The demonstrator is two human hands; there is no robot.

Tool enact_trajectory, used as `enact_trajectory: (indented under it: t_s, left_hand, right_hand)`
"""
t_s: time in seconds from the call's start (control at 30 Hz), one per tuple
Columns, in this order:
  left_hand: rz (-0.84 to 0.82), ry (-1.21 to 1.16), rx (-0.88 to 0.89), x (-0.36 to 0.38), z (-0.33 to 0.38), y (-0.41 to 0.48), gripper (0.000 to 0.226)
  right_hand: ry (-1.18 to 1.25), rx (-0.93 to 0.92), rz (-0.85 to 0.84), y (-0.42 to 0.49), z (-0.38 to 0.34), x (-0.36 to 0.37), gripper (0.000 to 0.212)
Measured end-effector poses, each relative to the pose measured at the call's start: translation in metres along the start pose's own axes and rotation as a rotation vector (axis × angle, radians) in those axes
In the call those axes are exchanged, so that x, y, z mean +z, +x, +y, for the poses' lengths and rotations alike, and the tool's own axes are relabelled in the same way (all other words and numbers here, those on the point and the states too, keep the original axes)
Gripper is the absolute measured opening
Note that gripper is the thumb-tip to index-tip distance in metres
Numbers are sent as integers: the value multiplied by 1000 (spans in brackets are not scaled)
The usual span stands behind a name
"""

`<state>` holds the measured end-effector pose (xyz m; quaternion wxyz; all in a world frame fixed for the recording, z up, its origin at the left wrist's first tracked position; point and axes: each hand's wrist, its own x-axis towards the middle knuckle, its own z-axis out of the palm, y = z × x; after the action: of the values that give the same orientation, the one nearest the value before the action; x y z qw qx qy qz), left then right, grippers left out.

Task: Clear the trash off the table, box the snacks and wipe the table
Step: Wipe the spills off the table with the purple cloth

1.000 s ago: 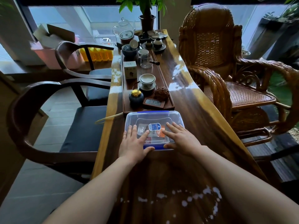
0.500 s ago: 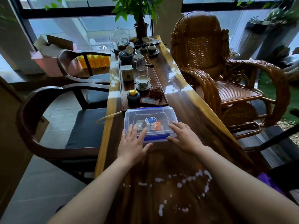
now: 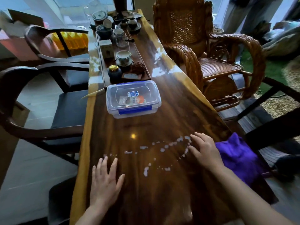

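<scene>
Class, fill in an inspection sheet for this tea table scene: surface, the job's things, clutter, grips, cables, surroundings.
Surface: glossy wooden table, white spill spots near the front.
Job's things: lidded snack box, packets inside; purple cloth at the right edge.
Clutter: tea tray with cups and jars, beyond the box.
Grips: left hand and right hand open, flat, empty.
Cables: nothing seen.
Surroundings: rattan chair right, dark chairs left.

Wicker rocking chair [image 3: 203, 46] right of table; dark armchair [image 3: 40, 101] left; tea tray [image 3: 142, 62] with cups.
</scene>
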<state>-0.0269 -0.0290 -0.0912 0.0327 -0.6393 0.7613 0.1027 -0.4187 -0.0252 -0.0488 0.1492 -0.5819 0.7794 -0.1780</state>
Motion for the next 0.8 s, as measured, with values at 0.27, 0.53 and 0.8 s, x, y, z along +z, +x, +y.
enact_trajectory:
  t_s: [0.27,0.53,0.8]
  left_hand:
    - [-76,39,-87,39,-3,-26,82]
    - [-18,93,-104,47,-4,-26,79]
    - [-7,69,-101,50,-2,-25,79]
  right_hand:
    - [-472,255,-49,-22,54,-25,68]
    - [-520,325,-192,-41,82,-11,77]
    - [-316,529,-109,-50,105,-18,82]
